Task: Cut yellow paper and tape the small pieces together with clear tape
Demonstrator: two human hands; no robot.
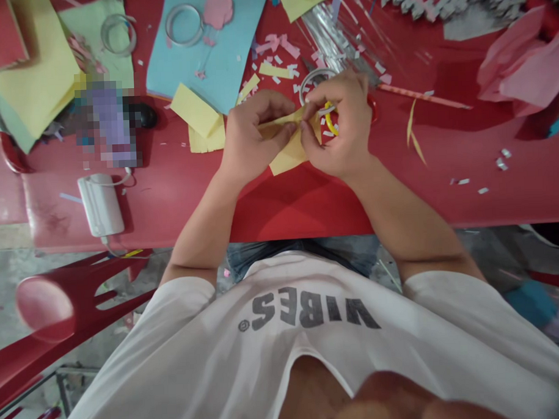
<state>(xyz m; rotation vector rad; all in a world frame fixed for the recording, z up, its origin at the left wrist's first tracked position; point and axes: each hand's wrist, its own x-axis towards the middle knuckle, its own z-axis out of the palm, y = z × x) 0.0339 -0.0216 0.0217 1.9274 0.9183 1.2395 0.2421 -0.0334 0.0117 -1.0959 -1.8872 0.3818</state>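
Note:
Both my hands meet over the red table [169,195], pinching one folded piece of yellow paper [289,154]. My left hand [252,137] grips its left part with curled fingers. My right hand [343,125] pinches the paper's top right edge, fingers pressed together. Under my right hand lie yellow-handled scissors [330,123] and a roll of clear tape [312,80], both partly hidden.
Yellow paper pieces [198,117], a light blue sheet [209,47] with a tape roll [184,24] and pink cut-out, more sheets at far left, a white power bank [100,203], a pencil [422,96], pink paper [522,60], scattered scraps. A red plastic chair [58,309] stands at lower left.

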